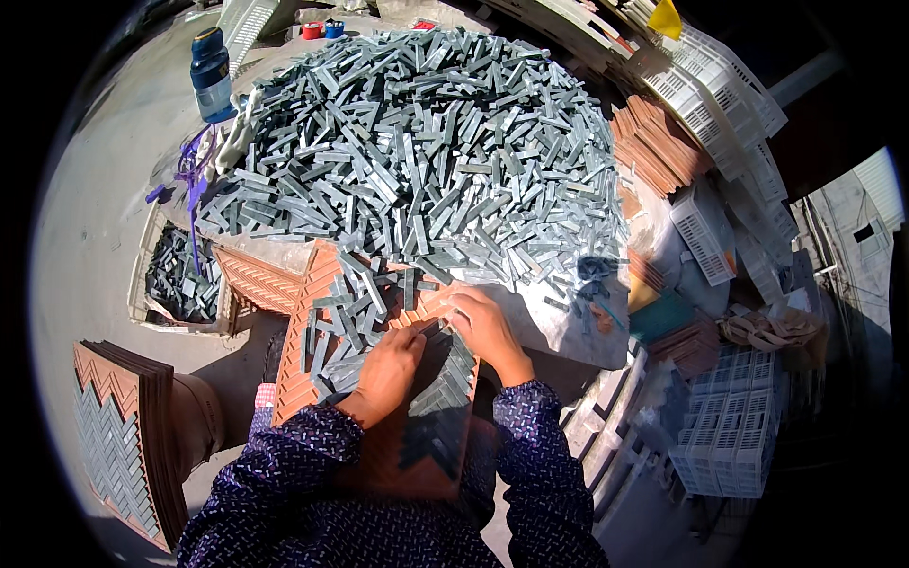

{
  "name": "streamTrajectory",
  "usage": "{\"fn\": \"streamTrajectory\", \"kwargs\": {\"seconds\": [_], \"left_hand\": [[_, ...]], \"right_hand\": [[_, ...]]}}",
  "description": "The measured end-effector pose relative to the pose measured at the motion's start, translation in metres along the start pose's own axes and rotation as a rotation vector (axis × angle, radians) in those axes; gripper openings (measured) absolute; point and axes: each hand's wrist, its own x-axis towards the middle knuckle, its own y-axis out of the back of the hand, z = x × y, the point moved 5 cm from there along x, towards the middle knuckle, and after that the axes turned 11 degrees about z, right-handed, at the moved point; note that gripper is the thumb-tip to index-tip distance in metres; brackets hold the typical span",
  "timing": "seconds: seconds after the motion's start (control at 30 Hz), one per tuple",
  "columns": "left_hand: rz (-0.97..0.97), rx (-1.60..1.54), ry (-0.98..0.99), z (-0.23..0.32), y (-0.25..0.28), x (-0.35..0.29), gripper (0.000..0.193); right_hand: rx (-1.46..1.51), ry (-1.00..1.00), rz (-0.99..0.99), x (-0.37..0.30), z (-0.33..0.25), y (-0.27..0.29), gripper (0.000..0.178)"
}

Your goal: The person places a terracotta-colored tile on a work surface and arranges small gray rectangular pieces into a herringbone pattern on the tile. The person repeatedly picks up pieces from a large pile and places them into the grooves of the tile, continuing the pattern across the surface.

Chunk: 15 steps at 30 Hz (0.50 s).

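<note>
Fingers of your left hand [386, 367] and right hand [487, 329] bend down together at the far edge of the laid grey strips [443, 390] on the herringbone-grooved orange tray [402, 479]; whether they pinch one can't be told. Loose grey strips [345, 327] lie beside your left hand, the nearer, long axes mixed. Your knuckles hide the fingertip contact; the tray's near end is dim.
</note>
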Motion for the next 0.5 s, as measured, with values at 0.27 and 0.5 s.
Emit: {"fn": "streamTrajectory", "kwargs": {"seconds": [0.27,0.5], "left_hand": [[0.015,-0.082,-0.049,0.007,-0.023,0.022,0.037],[0.021,-0.122,0.012,0.017,-0.023,0.028,0.035]], "right_hand": [[0.065,-0.2,0.058,-0.029,0.023,0.044,0.012],[-0.004,-0.184,0.097,-0.045,0.022,0.036,0.009]]}}
